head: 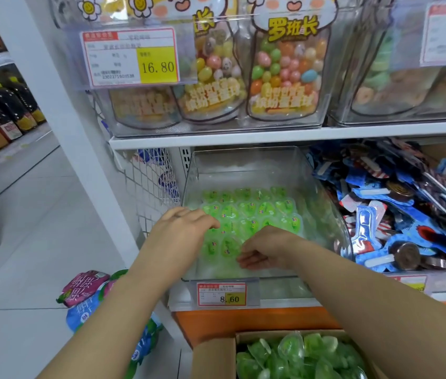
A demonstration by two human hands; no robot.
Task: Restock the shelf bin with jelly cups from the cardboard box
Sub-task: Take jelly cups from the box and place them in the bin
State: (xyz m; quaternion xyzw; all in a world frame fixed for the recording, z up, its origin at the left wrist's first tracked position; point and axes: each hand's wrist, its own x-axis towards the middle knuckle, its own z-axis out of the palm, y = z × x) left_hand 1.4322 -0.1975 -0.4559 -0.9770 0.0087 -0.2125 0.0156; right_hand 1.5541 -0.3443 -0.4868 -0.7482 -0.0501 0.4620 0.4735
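Note:
A clear plastic shelf bin [325, 214] on the lower shelf holds rows of green jelly cups [249, 212] laid flat. Both my hands reach into it from the front. My left hand [183, 228] lies over the left front cups with its fingers stretched out flat. My right hand [265, 250] is at the front middle with its fingers curled down onto the cups; whether it grips one is hidden. Below, at the bottom edge, an open cardboard box [213, 359] is full of loose green jelly cups [298, 356].
A price tag reading 8.60 [223, 294] hangs on the bin's front. To the right, a bin of blue snack packets [408, 214]. Candy jars [284, 72] fill the shelf above. Snack bags [87, 288] lie on the floor at left, beside a white post [85, 149].

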